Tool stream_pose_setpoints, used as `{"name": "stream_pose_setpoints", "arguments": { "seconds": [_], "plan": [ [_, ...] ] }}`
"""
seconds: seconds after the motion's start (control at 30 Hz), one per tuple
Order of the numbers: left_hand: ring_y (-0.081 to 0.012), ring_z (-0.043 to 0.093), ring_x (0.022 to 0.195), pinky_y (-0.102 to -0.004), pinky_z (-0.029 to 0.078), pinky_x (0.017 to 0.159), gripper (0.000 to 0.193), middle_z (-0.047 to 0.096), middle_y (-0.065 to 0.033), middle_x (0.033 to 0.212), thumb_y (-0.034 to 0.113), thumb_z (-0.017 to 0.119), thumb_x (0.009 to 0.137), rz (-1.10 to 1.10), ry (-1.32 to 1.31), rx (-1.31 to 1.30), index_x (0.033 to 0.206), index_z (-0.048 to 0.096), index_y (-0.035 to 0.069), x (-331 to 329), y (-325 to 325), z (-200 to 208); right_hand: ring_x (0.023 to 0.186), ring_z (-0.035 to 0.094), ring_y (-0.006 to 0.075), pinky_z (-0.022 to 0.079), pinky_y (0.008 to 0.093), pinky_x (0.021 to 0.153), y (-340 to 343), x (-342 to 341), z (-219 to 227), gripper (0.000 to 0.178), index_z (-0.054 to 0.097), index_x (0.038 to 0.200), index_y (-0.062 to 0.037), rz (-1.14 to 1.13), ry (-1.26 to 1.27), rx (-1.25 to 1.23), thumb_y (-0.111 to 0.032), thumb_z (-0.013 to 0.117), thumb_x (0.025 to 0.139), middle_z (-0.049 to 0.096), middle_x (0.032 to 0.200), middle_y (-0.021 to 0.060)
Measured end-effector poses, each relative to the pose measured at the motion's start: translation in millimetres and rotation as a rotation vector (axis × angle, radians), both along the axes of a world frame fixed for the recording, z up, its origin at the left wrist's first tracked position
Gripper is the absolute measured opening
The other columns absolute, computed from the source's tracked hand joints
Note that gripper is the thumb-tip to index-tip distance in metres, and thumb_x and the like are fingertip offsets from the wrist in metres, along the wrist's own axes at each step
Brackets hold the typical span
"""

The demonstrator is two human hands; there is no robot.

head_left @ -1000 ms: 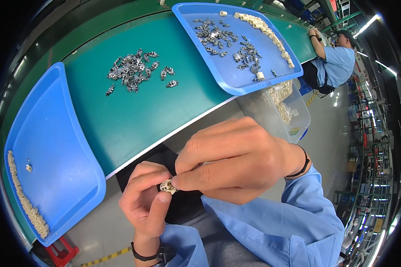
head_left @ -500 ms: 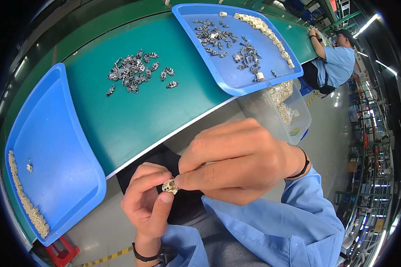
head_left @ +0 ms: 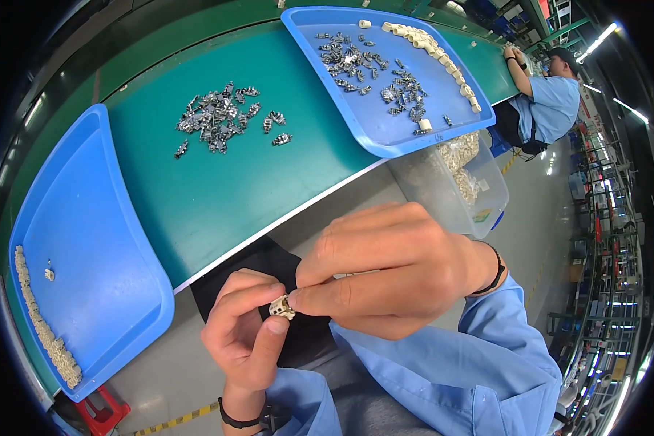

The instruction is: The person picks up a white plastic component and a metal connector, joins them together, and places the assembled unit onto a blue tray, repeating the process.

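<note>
Left hand (head_left: 241, 336) and right hand (head_left: 392, 270) have edged slightly rightward together, left fingers pinching the small cream housing (head_left: 280, 309) on the body side of the desk (head_left: 269, 192), right fingers pressed together against its upper-right side, its long axis unclear.

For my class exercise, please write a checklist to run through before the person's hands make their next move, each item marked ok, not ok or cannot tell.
1. Left hand holds the white piece: ok, between thumb and forefinger.
2. Right hand is at the piece: ok, its fingertips are there.
3. Right hand grips a part of its own: cannot tell, its fingers hide it.
4. Metal parts are on the bench: ok, heaped, a few apart.
5. White tubes are in the right tray: ok, mostly along one edge.
6. Every piece in the left tray is lined up: not ok, one lies apart.
</note>
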State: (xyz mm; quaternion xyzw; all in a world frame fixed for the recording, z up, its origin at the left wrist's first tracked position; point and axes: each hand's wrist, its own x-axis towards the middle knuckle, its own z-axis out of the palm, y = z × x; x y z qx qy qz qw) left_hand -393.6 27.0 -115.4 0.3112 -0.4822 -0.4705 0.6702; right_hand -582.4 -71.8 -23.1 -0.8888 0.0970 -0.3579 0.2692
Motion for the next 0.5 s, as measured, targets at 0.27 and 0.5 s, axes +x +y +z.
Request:
{"name": "stream_pose_setpoints", "arguments": {
  "seconds": [0.27,0.5],
  "plan": [
    [-0.021,0.058,0.09,-0.031,0.047,0.078,0.029,0.064,-0.0175,0.103,0.001,0.07,0.089,-0.02,0.037,0.055,0.116,0.066,-0.008,0.1,2.9,3.3,0.06,0.063,0.0235,0.05,0.0318,0.05,-0.1,2.6,-1.9,0.014,0.072,0.086,0.0041,0.018,-0.024,-0.066,0.006,0.073,0.072,0.066,0.086,0.012],
    [-0.0206,0.059,0.089,-0.0306,0.048,0.078,0.028,0.065,-0.0177,0.104,0.001,0.071,0.089,-0.041,0.038,0.056,0.115,0.068,-0.01,1.0,6.0,4.3,0.061,0.063,0.0235,0.05,0.0321,0.05,0.6,0.0,-3.6,0.016,0.073,0.087,0.0038,0.031,-0.04,0.036,0.007,0.071,0.071,0.066,0.086,0.0118]
  ]
}}
